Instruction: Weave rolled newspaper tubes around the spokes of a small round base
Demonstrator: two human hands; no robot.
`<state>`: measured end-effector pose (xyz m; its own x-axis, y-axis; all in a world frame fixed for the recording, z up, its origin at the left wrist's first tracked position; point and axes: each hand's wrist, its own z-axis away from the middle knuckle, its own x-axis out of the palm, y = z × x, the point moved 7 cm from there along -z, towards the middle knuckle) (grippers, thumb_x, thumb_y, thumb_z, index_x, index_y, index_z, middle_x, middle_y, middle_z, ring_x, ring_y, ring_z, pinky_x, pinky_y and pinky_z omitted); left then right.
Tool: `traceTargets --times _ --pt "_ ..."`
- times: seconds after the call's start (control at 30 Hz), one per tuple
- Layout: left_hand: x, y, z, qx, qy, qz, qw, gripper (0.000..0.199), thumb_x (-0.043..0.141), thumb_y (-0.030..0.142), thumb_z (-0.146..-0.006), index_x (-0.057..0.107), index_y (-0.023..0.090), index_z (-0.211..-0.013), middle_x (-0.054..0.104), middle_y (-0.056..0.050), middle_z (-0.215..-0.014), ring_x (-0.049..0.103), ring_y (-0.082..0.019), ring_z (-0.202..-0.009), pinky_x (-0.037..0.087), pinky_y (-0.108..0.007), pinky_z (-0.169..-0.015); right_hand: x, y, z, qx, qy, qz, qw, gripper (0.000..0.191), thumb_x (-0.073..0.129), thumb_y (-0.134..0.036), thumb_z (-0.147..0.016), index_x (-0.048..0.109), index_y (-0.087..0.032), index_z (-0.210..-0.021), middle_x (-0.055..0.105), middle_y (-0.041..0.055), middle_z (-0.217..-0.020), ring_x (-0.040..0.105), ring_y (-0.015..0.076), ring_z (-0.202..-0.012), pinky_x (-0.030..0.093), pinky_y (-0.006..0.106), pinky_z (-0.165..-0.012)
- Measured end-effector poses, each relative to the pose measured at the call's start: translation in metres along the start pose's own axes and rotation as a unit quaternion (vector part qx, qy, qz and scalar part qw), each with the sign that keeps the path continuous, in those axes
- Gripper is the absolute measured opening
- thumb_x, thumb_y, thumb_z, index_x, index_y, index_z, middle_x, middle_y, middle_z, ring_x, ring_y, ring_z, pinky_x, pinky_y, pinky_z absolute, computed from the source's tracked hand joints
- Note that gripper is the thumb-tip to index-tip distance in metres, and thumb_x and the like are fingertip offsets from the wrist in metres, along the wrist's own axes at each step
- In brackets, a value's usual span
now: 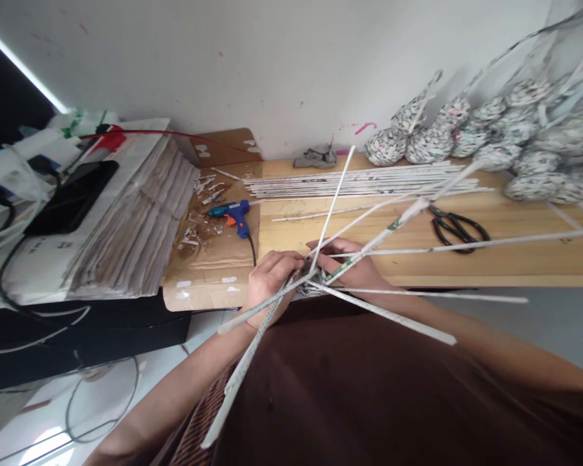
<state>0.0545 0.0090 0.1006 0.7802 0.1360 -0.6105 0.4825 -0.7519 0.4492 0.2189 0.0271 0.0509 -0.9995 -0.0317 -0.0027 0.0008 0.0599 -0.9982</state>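
Currently in hand: small woven paper piece, between both hands at the near edge of the wooden table.
Left hand: fingers curled in, gripping the piece's left side.
Right hand: fingers bent around the right side, gripping; fingertips partly hidden by strips.
Paper strips: several fan out from the piece, far ends loose.
Done, probably: small woven body; shape mostly covered.
Remaining, seemingly: loose strip lengths not yet woven in.
Tabletop: paper sticks bundled behind, scissors right.
Cardboard: glue gun lying unheld.
Back right: woven bulb-shaped pieces, seemingly further along.
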Motion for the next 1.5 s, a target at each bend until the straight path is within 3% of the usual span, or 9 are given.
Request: traceTargets --times 0.2,0.4,0.6,0.77,0.97,1.07,1.2,1.37,1.5 --pt "0.002 -0.001 -0.002 -0.029 -0.012 0.003 1.000 0.005 0.065 0.016 -0.091 0.067 0.020 -0.090 0.076 -0.004 -0.095 0.071 -0.016 -0.087 0.058 -0.029 -0.082 -0.001 -0.006 0.004 -0.074 0.016 0.041 0.996 0.020 0.075 -0.041 -0.084 0.070 -0.022 -0.081 0.071 0.0042 -0.081 0.066 0.0189 -0.070 0.053 0.033 -0.062" --pt "0.001 -0.003 -0.003 -0.063 -0.014 0.007 0.998 0.006 0.064 0.018 -0.091 0.068 0.022 -0.088 0.076 -0.004 -0.088 0.071 -0.019 -0.081 0.060 -0.033 -0.077 -0.001 -0.016 0.008 -0.159 -0.041 0.065 0.984 0.017 0.066 -0.037 -0.092 0.069 -0.021 -0.089 0.069 0.0045 -0.088 0.067 0.0185 -0.080 0.054 0.033 -0.072" --pt "0.004 -0.008 -0.002 -0.079 -0.040 0.052 0.995 0.015 0.067 0.022 -0.092 0.075 0.021 -0.104 0.076 -0.006 -0.099 0.072 -0.017 -0.090 0.058 -0.030 -0.084 -0.004 -0.019 0.009 -0.192 -0.031 0.100 0.976 0.010 0.068 -0.032 -0.091 0.070 -0.024 -0.085 0.070 0.0035 -0.088 0.067 0.0187 -0.082 0.055 0.035 -0.077" --pt "0.009 -0.014 -0.005 -0.095 -0.068 0.067 0.991 0.013 0.068 0.021 -0.091 0.077 0.021 -0.099 0.073 -0.005 -0.092 0.070 -0.015 -0.083 0.056 -0.025 -0.077 -0.003 -0.015 0.009 -0.165 -0.017 0.098 0.981 0.010 0.067 -0.030 -0.091 0.071 -0.024 -0.084 0.070 0.0028 -0.090 0.067 0.0185 -0.086 0.053 0.034 -0.079" --pt "0.005 -0.015 -0.011 -0.115 -0.057 0.018 0.992 0.007 0.070 0.019 -0.086 0.077 0.021 -0.088 0.069 -0.001 -0.079 0.065 -0.011 -0.067 0.051 -0.020 -0.065 -0.011 -0.013 0.003 -0.027 0.001 0.162 0.986 0.025 0.077 -0.042 -0.080 0.066 -0.020 -0.082 0.069 0.0019 -0.075 0.064 0.0184 -0.069 0.050 0.031 -0.061" --pt "0.001 -0.016 -0.013 -0.138 -0.033 -0.002 0.990 0.005 0.071 0.018 -0.083 0.075 0.020 -0.082 0.068 -0.001 -0.077 0.063 -0.012 -0.067 0.048 -0.021 -0.062 -0.014 -0.028 0.006 -0.056 -0.033 0.208 0.976 0.028 0.072 -0.045 -0.084 0.064 -0.021 -0.073 0.067 0.0021 -0.072 0.063 0.0186 -0.069 0.050 0.032 -0.063" --pt "0.004 -0.017 -0.013 -0.159 -0.048 -0.005 0.986 0.006 0.069 0.017 -0.083 0.074 0.020 -0.080 0.067 -0.001 -0.078 0.063 -0.012 -0.068 0.048 -0.022 -0.063 -0.010 -0.048 0.017 -0.100 -0.091 0.274 0.952 0.035 0.051 -0.045 -0.099 0.066 -0.023 -0.075 0.068 0.0037 -0.076 0.065 0.0201 -0.076 0.052 0.034 -0.073" --pt "0.005 -0.021 -0.014 -0.170 -0.033 -0.013 0.985 0.008 0.069 0.015 -0.080 0.072 0.020 -0.074 0.065 0.000 -0.073 0.061 -0.012 -0.064 0.046 -0.022 -0.060 0.004 -0.059 0.026 -0.120 -0.181 0.249 0.944 0.055 0.029 -0.056 -0.105 0.074 -0.026 -0.097 0.071 0.0060 -0.091 0.066 0.0220 -0.089 0.055 0.035 -0.082" --pt "0.002 -0.024 -0.013 -0.178 -0.034 0.010 0.983 0.006 0.071 0.017 -0.080 0.073 0.020 -0.076 0.066 -0.001 -0.072 0.063 -0.013 -0.065 0.046 -0.023 -0.060 0.012 -0.066 0.032 -0.168 -0.250 0.197 0.933 0.064 0.027 -0.068 -0.100 0.072 -0.029 -0.122 0.071 0.0079 -0.113 0.063 0.0258 -0.109 0.050 0.043 -0.098"
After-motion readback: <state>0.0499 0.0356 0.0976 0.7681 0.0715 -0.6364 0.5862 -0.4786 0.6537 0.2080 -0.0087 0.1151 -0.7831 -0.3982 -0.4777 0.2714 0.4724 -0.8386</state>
